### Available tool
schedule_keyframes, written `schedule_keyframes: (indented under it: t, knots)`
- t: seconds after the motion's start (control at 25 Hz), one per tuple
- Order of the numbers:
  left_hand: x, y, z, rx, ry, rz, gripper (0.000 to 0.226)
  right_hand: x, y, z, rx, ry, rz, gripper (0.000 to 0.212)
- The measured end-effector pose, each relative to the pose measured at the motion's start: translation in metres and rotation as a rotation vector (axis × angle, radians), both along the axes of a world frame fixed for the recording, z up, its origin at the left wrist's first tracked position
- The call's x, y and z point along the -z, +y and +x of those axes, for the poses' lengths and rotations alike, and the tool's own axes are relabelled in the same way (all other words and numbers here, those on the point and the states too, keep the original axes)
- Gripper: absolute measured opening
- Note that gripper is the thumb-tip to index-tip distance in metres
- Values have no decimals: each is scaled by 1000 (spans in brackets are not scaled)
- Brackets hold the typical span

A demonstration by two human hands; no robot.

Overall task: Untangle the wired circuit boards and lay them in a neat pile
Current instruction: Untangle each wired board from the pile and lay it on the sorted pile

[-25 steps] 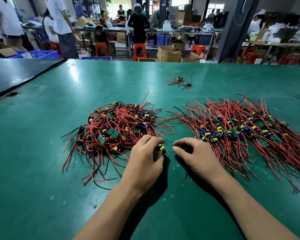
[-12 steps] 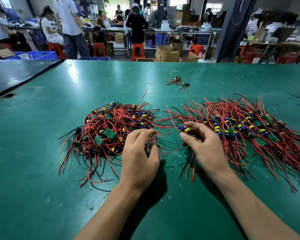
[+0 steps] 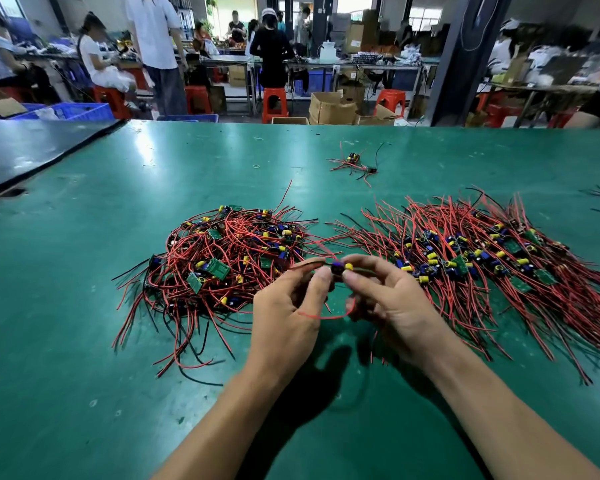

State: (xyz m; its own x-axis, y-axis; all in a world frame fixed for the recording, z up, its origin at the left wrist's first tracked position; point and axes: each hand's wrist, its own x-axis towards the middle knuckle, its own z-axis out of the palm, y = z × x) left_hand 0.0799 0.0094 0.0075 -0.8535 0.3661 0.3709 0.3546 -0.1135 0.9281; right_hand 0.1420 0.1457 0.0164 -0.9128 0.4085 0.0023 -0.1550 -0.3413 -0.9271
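Pinching one small circuit board (image 3: 340, 268) between them, the left hand (image 3: 284, 306) and right hand (image 3: 395, 303) hover above the green table (image 3: 84, 341), in the gap between the tangled heap (image 3: 229, 258) and the combed-out pile (image 3: 482, 258). On each hand the thumb and forefinger are closed on the board and the other fingers are loosely curled, with nothing else held. A red lead (image 3: 329, 317) sags in a loop under both hands. A dark lead runs left from the board toward the heap; I cannot tell whether its end is free.

Risks, as I judge them:
- If that dark lead is caught in the heap, a pull to the right drags neighbouring boards along and tightens the knot.
- A hard tug on thin wire may strain its joint at the board.
- If the loop is not straightened, it lands across the pile and snags the wires there.
- Laying the board crosswise would spoil the pile's alignment.
- The right forearm is close to the pile's near wire ends, so a sweep could scatter them.
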Motion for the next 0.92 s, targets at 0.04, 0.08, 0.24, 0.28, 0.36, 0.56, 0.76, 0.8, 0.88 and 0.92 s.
schedule_keyframes:
  t: [0.04,0.08,0.24,0.28,0.36,0.56,0.76,0.8,0.88,0.92]
  knots:
    - [-1,0,0,35,-61,28,14,2,-3,0,-11,-5,43,28]
    - [-2,-1,-1,47,-104,33,15,4,-4,0,-17,-3,73,30]
    - [-4,-2,-5,80,-277,71,15,4,-2,4,-69,-13,196,29]
    - [-6,-2,-5,91,-329,89,15,3,-4,5,-90,-9,209,29]
    - [-7,-1,-6,91,-381,110,16,2,-8,5,-150,5,169,22]
    - [-10,-3,-15,36,-469,178,14,-7,-9,9,-262,-21,66,20]
    - [-16,-3,-15,102,-616,341,12,-14,-1,13,-233,-30,-83,8]
    - [-17,-4,-15,119,-652,368,12,-14,0,13,-240,-30,-102,10]
    - [-19,-5,-14,151,-703,386,12,-16,3,14,-264,-46,-148,17]
    - [-19,-6,-14,165,-720,393,12,-16,4,13,-262,-64,-183,20]
